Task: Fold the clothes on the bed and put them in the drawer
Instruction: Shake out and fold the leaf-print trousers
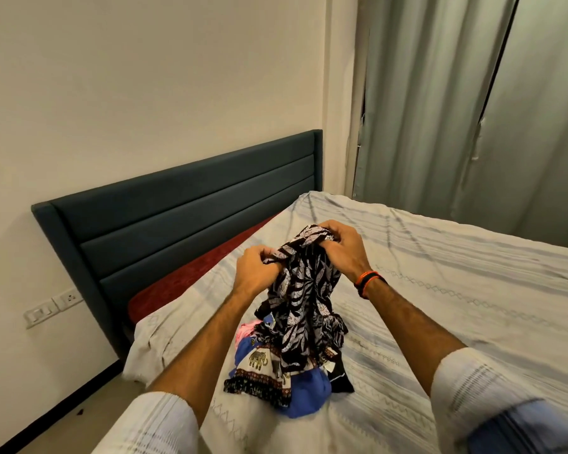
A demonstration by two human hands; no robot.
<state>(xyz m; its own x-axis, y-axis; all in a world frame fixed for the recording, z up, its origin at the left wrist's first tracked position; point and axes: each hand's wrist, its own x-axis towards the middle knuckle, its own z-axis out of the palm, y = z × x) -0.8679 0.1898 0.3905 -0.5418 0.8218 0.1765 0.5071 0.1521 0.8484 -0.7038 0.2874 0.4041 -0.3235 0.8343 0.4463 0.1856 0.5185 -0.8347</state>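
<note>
Left hand [258, 268]: centre of the frame, fingers curled tight, grip pinching the upper left edge of a dark brown-and-white leaf-print woven garment [304, 299]. Bare forearm, rolled pale striped sleeve [151, 427] at lower left.

Right hand [341, 245]: just right of centre and slightly higher, fingers curled over, grip clamped on the bunched upper right edge of the same garment. Orange-and-black cord wristband [369, 280] at the wrist.

Leaf-print garment: thin, limp cloth, held up between both hands above the bed, hanging in loose vertical folds; lower hem touching the pile beneath.

Pile of loose clothes [286, 375]: lower centre of the frame, on the bedspread, crumpled and unfolded. Contents: cream cloth with elephant print and dark patterned border [259, 363]; soft blue fabric [304, 398]; small pink piece [245, 331] at the left edge; black piece [340, 376] at the right edge.

Bed [456, 290]: right and centre of the frame, covered with a pale grey bedspread, woven stripes and zigzag bands, lightly wrinkled. Strip of dark red textured mattress [191, 276] exposed along the headboard side.

Headboard [177, 217]: dark teal padded panel, horizontal channels, left centre.

Wall [145, 77]: plain cream, upper left; white switch and socket plate [51, 306] at far left.

Curtains [456, 109]: grey-green, pleated, upper right.
</note>
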